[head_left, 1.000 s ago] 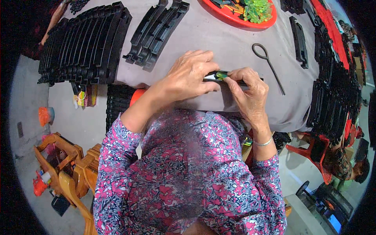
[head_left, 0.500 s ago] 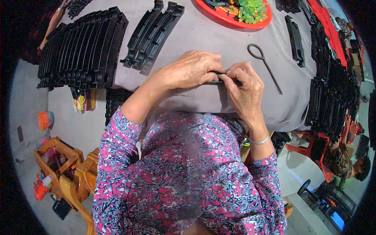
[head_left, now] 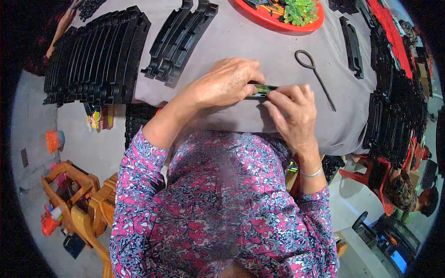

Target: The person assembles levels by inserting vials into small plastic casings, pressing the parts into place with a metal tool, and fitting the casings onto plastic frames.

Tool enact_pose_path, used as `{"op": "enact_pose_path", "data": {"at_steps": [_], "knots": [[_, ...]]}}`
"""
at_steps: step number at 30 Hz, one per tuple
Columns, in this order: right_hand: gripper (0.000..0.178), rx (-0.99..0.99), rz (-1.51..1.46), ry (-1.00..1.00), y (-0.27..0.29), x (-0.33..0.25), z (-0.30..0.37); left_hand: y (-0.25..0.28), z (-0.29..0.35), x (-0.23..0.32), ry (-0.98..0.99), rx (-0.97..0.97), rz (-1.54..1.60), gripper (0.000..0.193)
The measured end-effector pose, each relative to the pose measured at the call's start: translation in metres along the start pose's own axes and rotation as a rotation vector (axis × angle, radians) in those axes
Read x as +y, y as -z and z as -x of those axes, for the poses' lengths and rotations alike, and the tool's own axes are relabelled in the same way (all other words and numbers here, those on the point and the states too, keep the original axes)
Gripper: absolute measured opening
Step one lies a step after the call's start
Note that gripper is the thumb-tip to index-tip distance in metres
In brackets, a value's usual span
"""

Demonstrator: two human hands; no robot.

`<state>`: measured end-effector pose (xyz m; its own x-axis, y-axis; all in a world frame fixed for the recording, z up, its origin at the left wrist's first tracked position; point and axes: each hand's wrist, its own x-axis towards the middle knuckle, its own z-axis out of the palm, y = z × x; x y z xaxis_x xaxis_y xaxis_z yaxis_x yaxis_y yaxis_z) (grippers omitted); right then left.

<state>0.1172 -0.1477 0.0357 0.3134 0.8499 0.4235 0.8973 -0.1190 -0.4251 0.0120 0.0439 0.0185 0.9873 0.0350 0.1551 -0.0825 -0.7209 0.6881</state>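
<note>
Near the table's front edge, both hands are on a black plastic strip (head_left: pixel 263 90) with yellow-green showing along its middle. My left hand (head_left: pixel 227 83) is closed on its left end, the fingers curled over it. My right hand (head_left: pixel 293 107) pinches the other end between thumb and fingers, which hide most of that end. To the right of my hands lies a dark metal rod with a looped end (head_left: pixel 320 83). A red tray (head_left: pixel 296 31) at the far edge holds yellow-green translucent pieces (head_left: pixel 301 13) and black and orange bits.
Curved black plastic pieces (head_left: pixel 178 44) lie beyond my left forearm, beside a long row of similar pieces (head_left: pixel 97 60). One black piece (head_left: pixel 351 48) lies at the right, near a dense black pile (head_left: pixel 387 116). A wooden chair (head_left: pixel 79 204) stands at lower left; another person (head_left: pixel 408 192) is at far right.
My right hand has shifted slightly right and its fingers have spread along the strip, uncovering the yellow-green middle. My left hand has stayed nearly in place.
</note>
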Motion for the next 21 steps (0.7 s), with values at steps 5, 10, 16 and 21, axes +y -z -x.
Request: {"op": "enact_pose_path", "data": {"at_steps": [5, 10, 16, 21], "knots": [[0.02, -0.018, 0.169, 0.082, -0.017, -0.005, 0.004, 0.001, 0.002, 0.0, 0.039, -0.015, 0.017, 0.024], [0.018, -0.037, 0.207, 0.054, -0.019, -0.008, 0.001, 0.009, 0.012, 0.002, 0.017, -0.051, 0.094, 0.03], [0.018, -0.071, 0.124, 0.04, -0.012, -0.002, -0.001, 0.015, 0.027, 0.013, 0.079, -0.011, 0.101, 0.036], [0.018, 0.167, -0.172, -0.133, 0.003, 0.011, 0.004, 0.004, 0.031, 0.011, 0.067, 0.056, 0.041, 0.039]]}}
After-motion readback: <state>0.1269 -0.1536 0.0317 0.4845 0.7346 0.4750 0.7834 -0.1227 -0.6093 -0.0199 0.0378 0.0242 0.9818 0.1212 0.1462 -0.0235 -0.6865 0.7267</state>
